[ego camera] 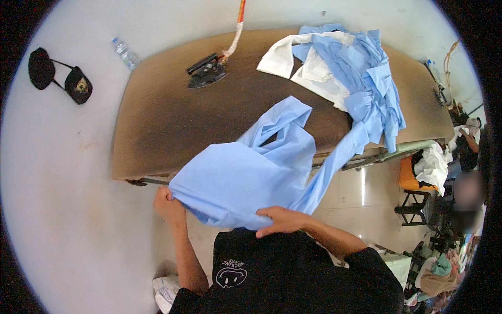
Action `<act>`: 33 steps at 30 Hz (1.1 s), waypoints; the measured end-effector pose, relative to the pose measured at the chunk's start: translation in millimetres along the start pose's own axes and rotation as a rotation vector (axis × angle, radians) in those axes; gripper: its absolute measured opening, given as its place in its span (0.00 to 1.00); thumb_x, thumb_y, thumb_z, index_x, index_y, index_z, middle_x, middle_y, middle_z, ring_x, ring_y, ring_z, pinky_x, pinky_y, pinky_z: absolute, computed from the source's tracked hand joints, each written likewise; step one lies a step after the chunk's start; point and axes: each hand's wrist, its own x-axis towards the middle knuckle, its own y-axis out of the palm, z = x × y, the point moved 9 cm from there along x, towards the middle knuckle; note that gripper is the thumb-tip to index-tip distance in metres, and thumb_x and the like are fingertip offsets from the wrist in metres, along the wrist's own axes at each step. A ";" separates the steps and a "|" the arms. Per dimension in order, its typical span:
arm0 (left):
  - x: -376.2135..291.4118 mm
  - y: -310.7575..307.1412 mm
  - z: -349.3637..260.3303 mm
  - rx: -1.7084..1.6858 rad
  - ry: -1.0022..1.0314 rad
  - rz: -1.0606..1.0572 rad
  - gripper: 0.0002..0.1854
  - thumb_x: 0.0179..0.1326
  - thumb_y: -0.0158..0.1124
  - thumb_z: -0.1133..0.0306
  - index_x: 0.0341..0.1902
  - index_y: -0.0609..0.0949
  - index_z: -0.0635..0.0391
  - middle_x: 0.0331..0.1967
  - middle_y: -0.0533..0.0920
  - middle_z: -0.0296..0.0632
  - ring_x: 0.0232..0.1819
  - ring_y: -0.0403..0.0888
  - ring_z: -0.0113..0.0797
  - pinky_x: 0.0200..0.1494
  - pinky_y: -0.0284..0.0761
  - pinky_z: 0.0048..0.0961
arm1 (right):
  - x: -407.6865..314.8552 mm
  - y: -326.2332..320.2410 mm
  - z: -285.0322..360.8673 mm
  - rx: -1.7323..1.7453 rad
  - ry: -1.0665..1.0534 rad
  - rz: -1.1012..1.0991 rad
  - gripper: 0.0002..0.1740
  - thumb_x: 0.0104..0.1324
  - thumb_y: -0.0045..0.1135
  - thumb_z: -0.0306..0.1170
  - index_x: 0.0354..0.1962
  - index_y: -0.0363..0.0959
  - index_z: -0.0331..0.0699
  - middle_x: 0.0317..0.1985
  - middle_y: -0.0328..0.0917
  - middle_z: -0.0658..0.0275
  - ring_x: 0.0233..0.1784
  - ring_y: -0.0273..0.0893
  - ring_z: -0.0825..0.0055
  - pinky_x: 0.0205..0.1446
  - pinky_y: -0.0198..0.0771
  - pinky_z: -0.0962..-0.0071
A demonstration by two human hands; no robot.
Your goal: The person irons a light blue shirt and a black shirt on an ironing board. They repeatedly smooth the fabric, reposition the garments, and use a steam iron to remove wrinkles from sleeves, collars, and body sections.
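Observation:
A light blue cloth garment (243, 172) is spread between my hands and over the front edge of a brown padded ironing table (157, 117). My left hand (170, 202) is closed on its left corner. My right hand (280, 220) lies at its lower edge with the thumb apart from the fingers; whether it pinches the cloth, I cannot tell. A twisted blue strip runs from the garment to a heap of blue cloth (364, 66) with white pieces (278, 55) at the table's right. An electric iron (208, 72) rests near the back, its wrapped cord rising.
A plastic bottle (126, 54) and a black eye mask or similar strapped item (41, 68) are beyond the table's left end. To the right are a black stool (413, 208), an orange container (408, 174) with white cloth, piled garments (439, 278) and another person.

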 end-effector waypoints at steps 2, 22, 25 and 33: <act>-7.4 -8.3 10.3 0.122 0.138 0.099 0.10 0.42 0.57 0.86 0.25 0.68 0.58 0.22 0.68 0.38 0.26 0.68 0.36 0.29 0.63 0.32 | 6.4 18.7 17.2 0.109 -0.023 0.203 0.20 0.68 0.60 0.45 0.45 0.77 0.35 0.41 0.82 0.54 0.44 0.80 0.64 0.49 0.73 0.66; -26.0 -7.1 -100.8 -0.464 0.576 0.349 0.20 0.47 0.69 0.82 0.46 0.86 0.50 0.31 0.82 0.37 0.38 0.79 0.36 0.43 0.73 0.33 | 50.3 -90.3 77.8 -0.048 -0.116 -0.148 0.11 0.58 0.67 0.30 0.38 0.81 0.37 0.36 0.84 0.55 0.37 0.83 0.59 0.42 0.75 0.67; -2.8 -8.1 -73.0 -0.637 0.368 0.259 0.19 0.47 0.67 0.83 0.42 0.87 0.49 0.32 0.82 0.36 0.37 0.79 0.37 0.43 0.73 0.35 | 46.8 -99.8 56.6 -0.089 0.064 -0.255 0.11 0.57 0.68 0.30 0.38 0.81 0.38 0.34 0.83 0.55 0.37 0.83 0.59 0.41 0.75 0.66; -32.1 15.8 -71.0 -0.485 0.140 0.184 0.10 0.62 0.66 0.67 0.41 0.82 0.61 0.34 0.82 0.46 0.37 0.79 0.44 0.43 0.73 0.35 | 26.6 -100.7 46.4 -0.012 0.067 -0.340 0.12 0.56 0.71 0.30 0.36 0.81 0.35 0.31 0.83 0.57 0.32 0.81 0.68 0.37 0.73 0.69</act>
